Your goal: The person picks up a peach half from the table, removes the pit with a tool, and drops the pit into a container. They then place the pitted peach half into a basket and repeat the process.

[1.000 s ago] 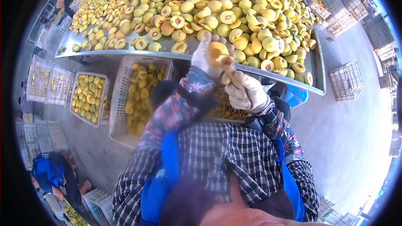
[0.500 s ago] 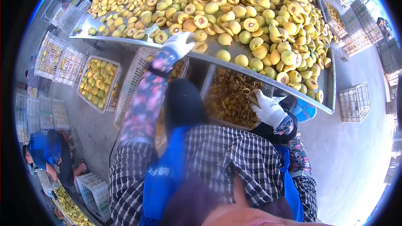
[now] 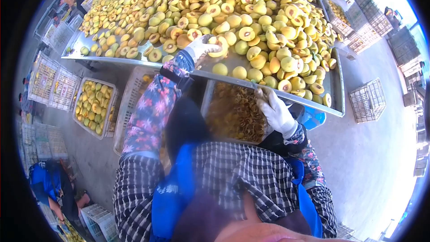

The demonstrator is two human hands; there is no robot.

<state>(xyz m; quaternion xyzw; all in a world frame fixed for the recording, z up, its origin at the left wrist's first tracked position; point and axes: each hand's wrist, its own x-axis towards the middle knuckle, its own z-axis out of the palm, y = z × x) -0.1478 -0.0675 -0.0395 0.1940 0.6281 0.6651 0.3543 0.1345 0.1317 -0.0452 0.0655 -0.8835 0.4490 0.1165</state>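
Two gloved hands, one at the tabletop and one lower down by the table's near edge.

Left hand (image 3: 199,48): white glove; fingers bent, partly closed about one fruit half (image 3: 220,47), its cut face showing. This half is just above the tabletop's near edge, in front of the main heap.

Right hand (image 3: 277,114): white glove; fingers slightly bent and close together, pointing up towards the table's edge. Whether they grip anything cannot be told.

Metal table (image 3: 335,85): raised rim; bears one large fruit heap (image 3: 251,9), yellow-green, many pieces halved with reddish centres. A few rounded pieces lie near the front edge, between the two hands.

Scrap crate (image 3: 206,103): below the table edge, beside the right hand; holds brown scraps, partly blurred.

Pale crate (image 3: 129,107): left of the scrap crate, partly hidden by the left sleeve (image 3: 148,116), which is floral.

Fruit crate (image 3: 107,115): on the floor further left, filled with yellow and green fruit.

Single white crate (image 3: 367,101): on the floor at right, well apart from the table.

One other person (image 3: 47,181): lower left, in blue, bent forward.
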